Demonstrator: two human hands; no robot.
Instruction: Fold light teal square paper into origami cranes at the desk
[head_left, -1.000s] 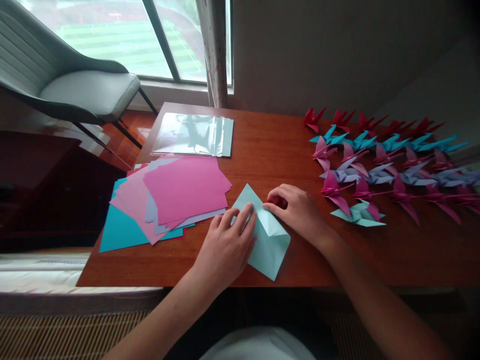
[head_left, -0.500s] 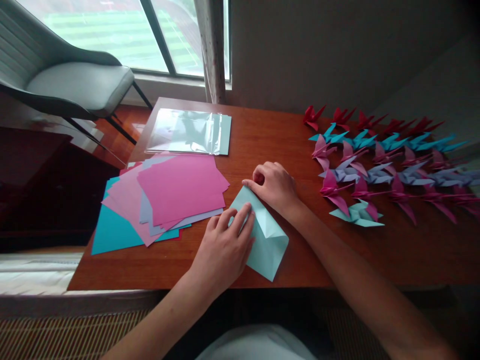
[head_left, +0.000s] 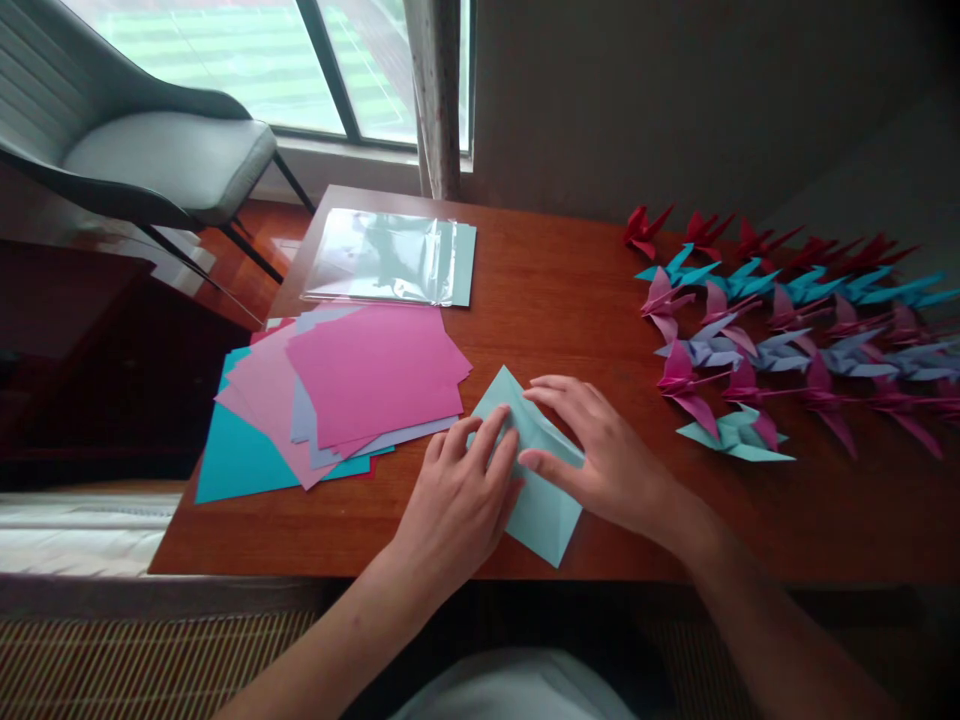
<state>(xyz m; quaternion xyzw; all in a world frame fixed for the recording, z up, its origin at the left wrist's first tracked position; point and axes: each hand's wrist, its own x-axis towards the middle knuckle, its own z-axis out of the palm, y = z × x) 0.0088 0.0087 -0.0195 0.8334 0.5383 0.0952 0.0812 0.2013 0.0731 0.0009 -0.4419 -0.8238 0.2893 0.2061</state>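
A pale mint sheet of origami paper [head_left: 551, 520], partly folded, lies cornerwise near the table's front edge. My left hand [head_left: 465, 485] rests over its left side, fingers stretched out and fingertips pressing on the paper. On the right edge is my right hand [head_left: 600, 450], thumb and fingers spread apart, with the thumb over the sheet and the fingertips near its upper part. The paper under my left palm is hidden. To the right, a mint paper crane [head_left: 731, 435] sits in front of a magenta paper crane [head_left: 682, 385].
Several rows of red, blue, pink, lilac and magenta cranes [head_left: 806, 285] fill the table's right side. Fanned coloured sheets [head_left: 382, 375] lie left of my hands, below a clear packet of pale paper [head_left: 390, 255]. A grey chair [head_left: 172, 160] stands beyond the wooden table [head_left: 555, 300].
My right hand has moved from the paper's top corner down to its right edge, its fingers opening. The left hand stays on the sheet. The whole view has shifted slightly.
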